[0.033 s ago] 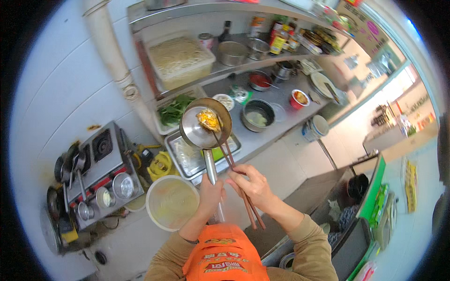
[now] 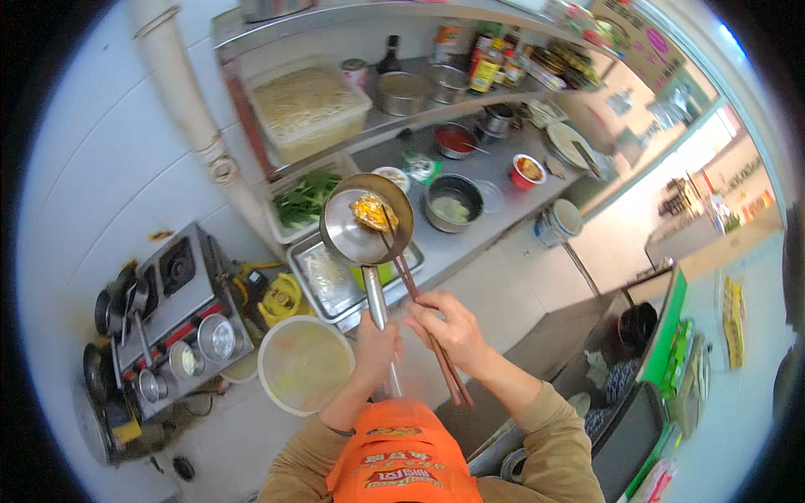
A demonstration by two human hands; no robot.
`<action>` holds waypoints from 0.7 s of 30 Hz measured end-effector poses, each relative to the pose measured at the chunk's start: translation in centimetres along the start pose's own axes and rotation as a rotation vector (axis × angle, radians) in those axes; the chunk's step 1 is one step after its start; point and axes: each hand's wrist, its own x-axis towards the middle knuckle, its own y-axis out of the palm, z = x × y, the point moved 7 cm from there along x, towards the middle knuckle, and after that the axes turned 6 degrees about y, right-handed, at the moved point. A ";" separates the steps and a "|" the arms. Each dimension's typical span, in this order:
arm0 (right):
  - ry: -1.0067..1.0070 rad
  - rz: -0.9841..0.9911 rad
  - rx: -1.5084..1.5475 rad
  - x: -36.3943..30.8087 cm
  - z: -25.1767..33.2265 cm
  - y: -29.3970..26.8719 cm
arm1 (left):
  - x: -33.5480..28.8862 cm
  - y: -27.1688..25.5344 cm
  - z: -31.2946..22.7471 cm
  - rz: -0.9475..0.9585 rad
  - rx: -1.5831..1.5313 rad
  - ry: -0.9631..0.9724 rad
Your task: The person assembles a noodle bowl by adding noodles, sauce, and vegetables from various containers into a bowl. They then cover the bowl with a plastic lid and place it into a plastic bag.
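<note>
Pan (image 2: 342,228) and chopsticks (image 2: 406,273) both being held

The left grip (image 2: 376,342) is wrapping fully round the pan's handle (image 2: 375,295), leaving no visible gap. The right grip (image 2: 451,333) is pinching the chopsticks between thumb and curled fingers. Their tips are reaching into the pan and touching the egg (image 2: 369,212), which is lying near the pan's middle. From above, the pan is overlapping a tray (image 2: 322,273) on the counter (image 2: 505,216).
</note>
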 end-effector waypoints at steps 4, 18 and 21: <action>0.023 -0.267 -0.075 -1.9 -5.4 -4.0 | 1.0 5.6 1.3 0.115 0.024 -0.041; 0.621 -0.772 0.364 -5.8 -40.8 -27.9 | 16.0 35.9 4.5 0.520 -0.123 -0.253; 0.659 -0.788 0.422 -5.1 -47.0 -31.7 | 19.1 41.8 4.9 0.542 -0.151 -0.277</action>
